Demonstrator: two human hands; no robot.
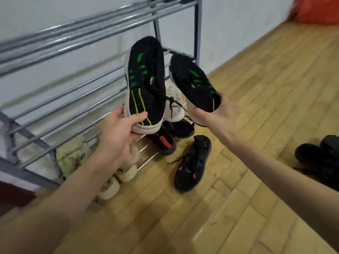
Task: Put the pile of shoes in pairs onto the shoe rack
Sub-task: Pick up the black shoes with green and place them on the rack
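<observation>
Two black knit sneakers with green markings and white soles were held up in the air in front of the shoe rack (pixel 69 46). The left sneaker (pixel 145 85) pointed toe-up, almost vertical, its upper facing the camera, and the left hand (pixel 119 132) was closed around its heel, thumb pressed across the upper and fingers wrapped behind the white sole. The right sneaker (pixel 194 83) tilted with its toe up and to the left, and the right hand (pixel 214 112) gripped its heel end, thumb under the sole's edge and fingers curled over the collar. The two sneakers were near each other but apart, with black laces dangling between them.

Behind that gap, a white shoe (pixel 173 101) sat on a lower tier of the rack. Below the held pair, a black shoe with a red patch (pixel 163 142) and another dark shoe (pixel 180 128) lay at the rack's foot. A black shoe with orange accents (pixel 192 162) lay alone on the wooden floor (pixel 256 88), just right of them. Pale, cream-coloured shoes (pixel 117 178) stood on the bottom rails to the left. More dark shoes (pixel 319 154) lay well apart at the right edge. The grey metal rails of the upper tiers were bare where visible.
</observation>
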